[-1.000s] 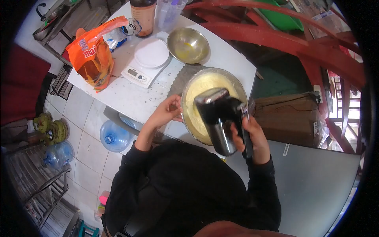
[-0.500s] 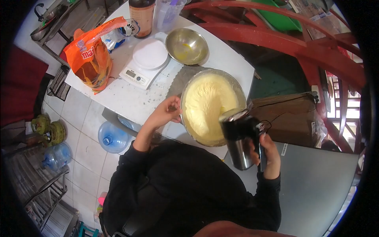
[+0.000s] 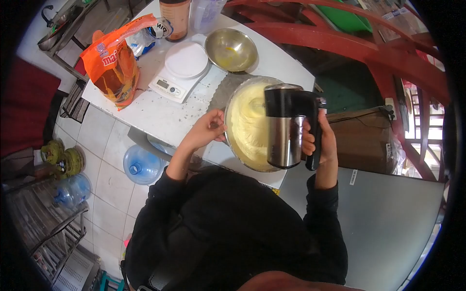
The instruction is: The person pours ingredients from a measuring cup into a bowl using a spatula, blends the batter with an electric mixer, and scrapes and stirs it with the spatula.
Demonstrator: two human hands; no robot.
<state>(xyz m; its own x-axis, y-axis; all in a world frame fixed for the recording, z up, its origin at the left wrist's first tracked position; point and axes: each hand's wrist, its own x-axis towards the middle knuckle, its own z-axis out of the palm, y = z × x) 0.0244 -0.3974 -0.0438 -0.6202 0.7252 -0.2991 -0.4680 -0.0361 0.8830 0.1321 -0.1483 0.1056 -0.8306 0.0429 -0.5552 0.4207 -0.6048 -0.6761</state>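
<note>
My right hand (image 3: 326, 140) is wrapped round the handle of a black and silver hand mixer (image 3: 286, 131). The mixer sits over the right side of a large bowl (image 3: 238, 157), covering part of it. Pale yellow batter (image 3: 245, 131) fills much of the bowl, with swirled ridges on top. A beater shows faintly in the batter at the upper middle; the rest of it is hidden. At the bowl's left rim, my left hand (image 3: 206, 130) pinches the edge between thumb and fingers.
Behind the bowl are a smaller metal bowl (image 3: 231, 50) with yellow residue and a white kitchen scale (image 3: 178, 72). An orange bag (image 3: 111, 68), a brown bottle (image 3: 175, 19) and a clear jug (image 3: 206, 17) stand farther back. A cardboard box (image 3: 361, 143) is at right; a water jug (image 3: 143, 165) is on the floor.
My right hand has moved the mixer up and away from me over the bowl, and it now stands more upright in view. My left hand stays at the rim.
</note>
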